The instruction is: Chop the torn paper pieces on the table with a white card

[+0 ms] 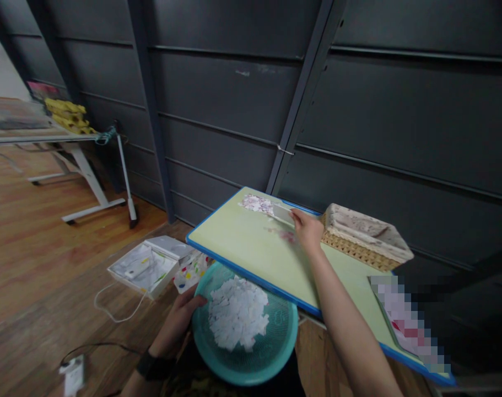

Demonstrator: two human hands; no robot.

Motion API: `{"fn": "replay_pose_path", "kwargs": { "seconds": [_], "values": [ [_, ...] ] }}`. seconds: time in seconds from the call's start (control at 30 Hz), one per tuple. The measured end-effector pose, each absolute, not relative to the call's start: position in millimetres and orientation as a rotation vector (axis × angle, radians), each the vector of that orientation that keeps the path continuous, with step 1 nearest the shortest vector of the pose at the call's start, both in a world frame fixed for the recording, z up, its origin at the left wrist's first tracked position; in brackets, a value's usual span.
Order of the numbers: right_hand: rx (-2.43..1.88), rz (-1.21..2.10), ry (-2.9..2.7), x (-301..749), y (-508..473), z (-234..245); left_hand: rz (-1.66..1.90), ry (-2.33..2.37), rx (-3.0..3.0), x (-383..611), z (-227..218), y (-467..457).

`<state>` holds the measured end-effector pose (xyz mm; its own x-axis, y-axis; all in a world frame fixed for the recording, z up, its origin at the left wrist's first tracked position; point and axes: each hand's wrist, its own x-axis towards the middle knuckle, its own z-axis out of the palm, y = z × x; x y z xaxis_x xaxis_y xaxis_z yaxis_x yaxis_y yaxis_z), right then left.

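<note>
My left hand (187, 309) grips the left rim of a round teal plastic basket (275, 353), fingers curled over its edge. Torn white paper scraps (238, 314) lie heaped inside the basket. It sits over my lap, just below the near edge of a pale yellow table (226, 229) with a blue border. On the tabletop, my right hand (306, 226) pinches a flat, pale rectangular card (282, 214) by its right end. The card's far end touches a small pile of paper scraps (257, 203) near the table's far left corner.
Right of my right hand stands a cloth-lined wicker basket (362, 251). A flat, partly pixelated item (399, 317) lies at the table's right end. Grey panels (221, 99) rise behind. An open white box (145, 270), a cable and a power strip (73, 375) lie on the floor.
</note>
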<state>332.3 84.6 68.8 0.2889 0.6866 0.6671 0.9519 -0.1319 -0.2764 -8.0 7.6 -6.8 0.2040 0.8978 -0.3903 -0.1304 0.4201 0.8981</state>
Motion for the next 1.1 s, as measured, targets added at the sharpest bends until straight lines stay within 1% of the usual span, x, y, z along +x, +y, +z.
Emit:
{"fn": "replay_pose_path", "kwargs": {
  "seconds": [0.13,0.3,0.7,1.1],
  "values": [
    [-1.922,-0.475,-1.544,328.8,90.8,64.2,0.87,1.125,0.837,-8.3,-11.0,10.2],
    [-1.858,-0.438,-1.464,328.3,94.7,64.6,0.879,1.086,0.811,-8.5,-15.2,11.0],
    [-1.85,-0.331,-1.612,326.4,105.3,59.2,0.899,1.003,0.79,-6.1,-11.1,6.9],
    [-1.607,-0.098,-1.596,312.7,84.5,82.7,0.86,1.093,0.781,-3.4,2.0,0.1]
  ]
}}
